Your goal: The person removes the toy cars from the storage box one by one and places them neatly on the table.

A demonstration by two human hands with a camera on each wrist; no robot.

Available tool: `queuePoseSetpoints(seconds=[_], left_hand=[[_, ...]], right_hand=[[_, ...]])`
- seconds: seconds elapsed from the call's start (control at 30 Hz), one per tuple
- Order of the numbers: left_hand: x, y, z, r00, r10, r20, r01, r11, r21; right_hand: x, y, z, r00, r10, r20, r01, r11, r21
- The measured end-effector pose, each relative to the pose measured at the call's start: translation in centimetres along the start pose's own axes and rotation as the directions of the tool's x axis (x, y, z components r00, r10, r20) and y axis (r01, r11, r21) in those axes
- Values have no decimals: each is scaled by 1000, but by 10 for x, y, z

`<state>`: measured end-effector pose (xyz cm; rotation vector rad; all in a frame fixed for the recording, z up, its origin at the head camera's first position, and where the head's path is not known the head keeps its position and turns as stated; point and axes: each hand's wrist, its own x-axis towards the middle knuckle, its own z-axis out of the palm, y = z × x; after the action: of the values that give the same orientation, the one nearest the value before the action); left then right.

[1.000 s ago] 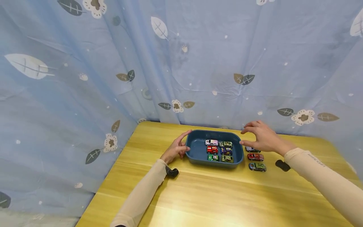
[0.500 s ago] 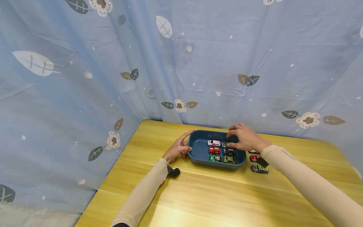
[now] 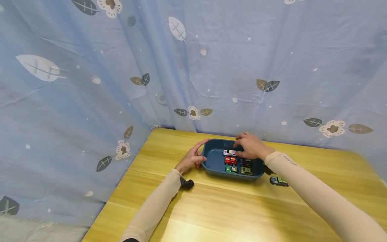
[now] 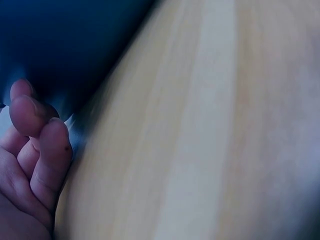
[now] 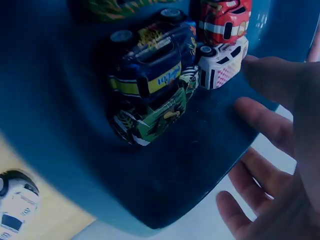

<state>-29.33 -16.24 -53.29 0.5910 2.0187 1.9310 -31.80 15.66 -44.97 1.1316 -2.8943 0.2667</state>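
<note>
Inside a dark blue tray (image 3: 216, 173), several toy cars stand in two columns. My left hand (image 3: 191, 159) is at the tray's left end, index finger extended to the far corner and thumb at the rim. Its other fingers (image 4: 52, 150) are bent beside the outer wall in the left wrist view. My right hand (image 3: 251, 147) reaches over the tray, thumb (image 5: 275, 82) right by a white-and-pink toy car (image 5: 224, 65) and index fingertip a little apart. Next to that car are a red toy car (image 3: 230, 161), a blue-and-yellow one (image 5: 150, 65) and a green camouflage one (image 5: 155, 115).
A green toy car (image 3: 231, 169) and an olive one (image 3: 246, 171) fill the tray's near row. To the right of the tray, a green-and-dark car (image 3: 279, 181) stands on the wooden table (image 3: 211, 208). A patterned blue curtain (image 3: 229, 67) hangs behind.
My right hand has moved left, from the tray's right rim to over the white-and-pink toy car. My left hand keeps its place at the tray, and the cars stay put.
</note>
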Motion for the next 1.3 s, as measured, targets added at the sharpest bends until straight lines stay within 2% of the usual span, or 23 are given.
queuePoseSetpoints(seconds=[0.3, 0.53, 0.83, 1.3], left_hand=[[0, -2, 0, 1000, 10, 2, -10, 1000, -1], [2, -1, 0, 1000, 14, 4, -14, 1000, -7], [1, -4, -1, 1000, 22, 4, -22, 1000, 1], [1, -4, -1, 1000, 20, 13, -19, 1000, -9]], right_hand=[[15, 5, 6, 999, -14, 48, 15, 1000, -26], [19, 1, 6, 998, -9, 69, 12, 999, -36], [24, -4, 13, 996, -22, 88, 32, 993, -110], [30, -8, 21, 996, -40, 82, 51, 989, -139]])
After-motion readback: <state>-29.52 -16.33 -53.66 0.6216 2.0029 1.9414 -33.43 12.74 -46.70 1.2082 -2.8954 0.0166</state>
